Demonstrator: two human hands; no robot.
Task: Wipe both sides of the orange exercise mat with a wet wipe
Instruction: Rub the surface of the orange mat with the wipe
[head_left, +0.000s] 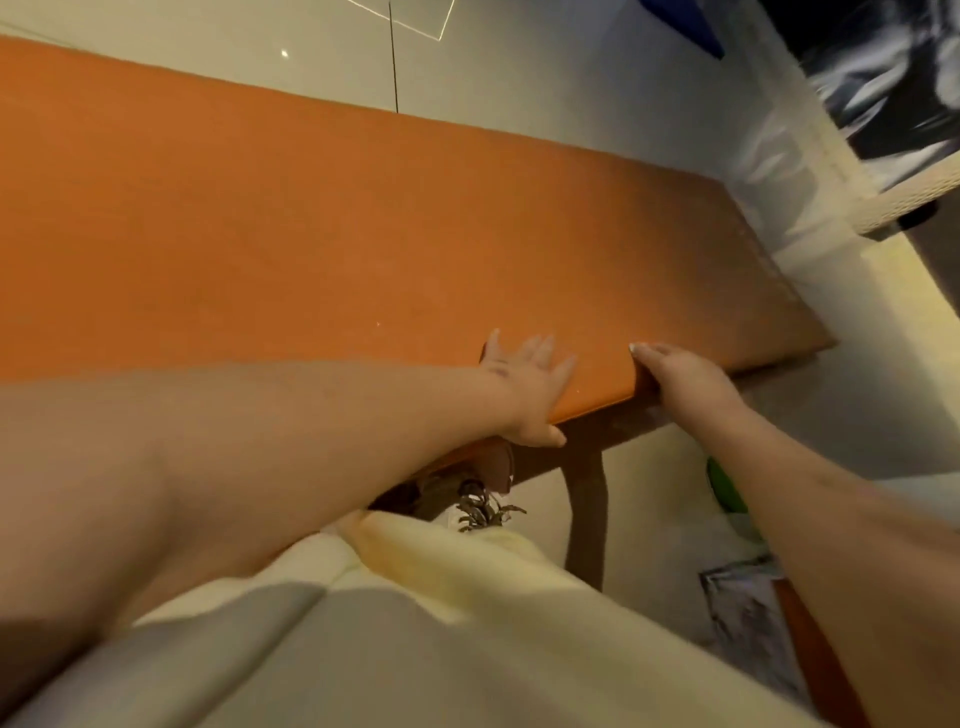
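The orange exercise mat (322, 218) lies spread across a brown table and fills the left and middle of the view. My left hand (530, 384) is at the mat's near edge, fingers spread flat on top and thumb tucked under the edge. To its right, my right hand (685, 379) grips the same near edge close to the right corner, thumb on top and fingers curled down over the side. No wet wipe is visible in either hand.
A brown table leg (587, 519) stands below the mat's near edge, beside my laced shoe (483, 506). Pale glossy floor tiles (519, 67) lie beyond the mat. White woven furniture (893, 197) is at the upper right, and a green object (724, 488) at the right.
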